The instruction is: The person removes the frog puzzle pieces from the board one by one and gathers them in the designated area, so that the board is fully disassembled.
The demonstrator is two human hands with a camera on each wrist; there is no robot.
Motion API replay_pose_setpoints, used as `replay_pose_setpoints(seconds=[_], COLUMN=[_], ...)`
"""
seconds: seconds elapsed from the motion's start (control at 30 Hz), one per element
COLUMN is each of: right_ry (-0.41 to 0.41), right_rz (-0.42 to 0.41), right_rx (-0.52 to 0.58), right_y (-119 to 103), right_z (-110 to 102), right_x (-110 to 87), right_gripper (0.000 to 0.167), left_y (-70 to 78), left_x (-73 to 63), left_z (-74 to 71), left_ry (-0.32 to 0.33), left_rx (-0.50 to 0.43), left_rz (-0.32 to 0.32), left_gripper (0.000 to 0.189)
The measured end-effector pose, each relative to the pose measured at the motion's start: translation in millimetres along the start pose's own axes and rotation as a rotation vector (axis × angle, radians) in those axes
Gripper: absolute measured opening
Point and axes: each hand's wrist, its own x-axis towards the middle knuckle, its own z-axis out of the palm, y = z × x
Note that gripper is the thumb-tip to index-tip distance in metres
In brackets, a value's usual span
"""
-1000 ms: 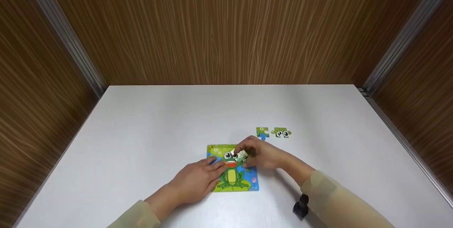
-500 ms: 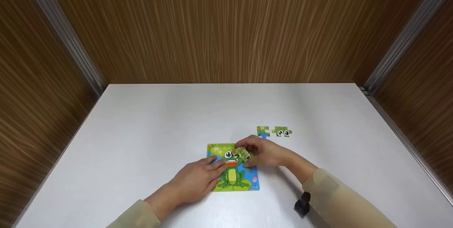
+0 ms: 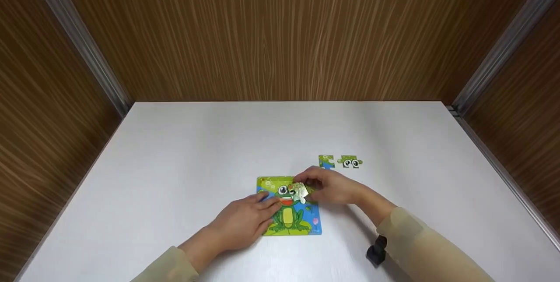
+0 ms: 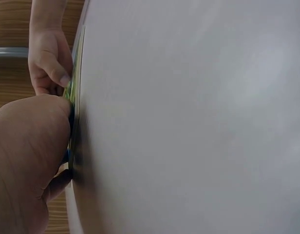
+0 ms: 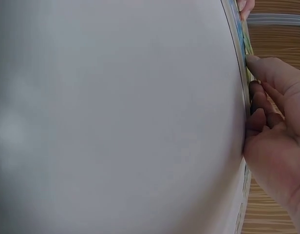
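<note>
A square frog puzzle board (image 3: pixel 288 226) lies on the white table, its frog picture facing up. My left hand (image 3: pixel 245 223) rests on the board's left side with its fingers extended over the picture. Over the upper right part of the board, my right hand (image 3: pixel 330 187) pinches a small jigsaw piece (image 3: pixel 300 192) between thumb and fingers; the piece is tilted and shines with glare. In the left wrist view the board shows edge-on beside the left hand (image 4: pixel 30 146). The right wrist view shows the right hand's thumb and fingers (image 5: pixel 269 73) at the board's edge.
Beyond the right hand lie two loose jigsaw pieces, a green and blue piece (image 3: pixel 326 161) and a piece with frog eyes (image 3: pixel 350 162). A black object (image 3: pixel 376 253) sits by the right sleeve. Wood-grain panels (image 3: pixel 280 32) wall the table's back and sides.
The jigsaw piece in my right hand has tilted and turned slightly over the board, its glare shifting. My left hand has stayed on the board. The head view has shifted slightly.
</note>
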Motion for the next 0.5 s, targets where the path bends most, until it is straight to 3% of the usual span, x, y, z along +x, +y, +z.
replay_pose_setpoints(seconds=[0.5], right_ry=[0.017], right_rz=[-0.005], right_rx=[-0.014], right_y=[-0.6], right_z=[2.8], right_x=[-0.1], right_gripper=[0.044], left_y=[-1.0], left_x=[-0.4], left_z=[1.9], left_ry=[-0.016], left_rx=[-0.01], left_rz=[-0.005], left_gripper=[0.05])
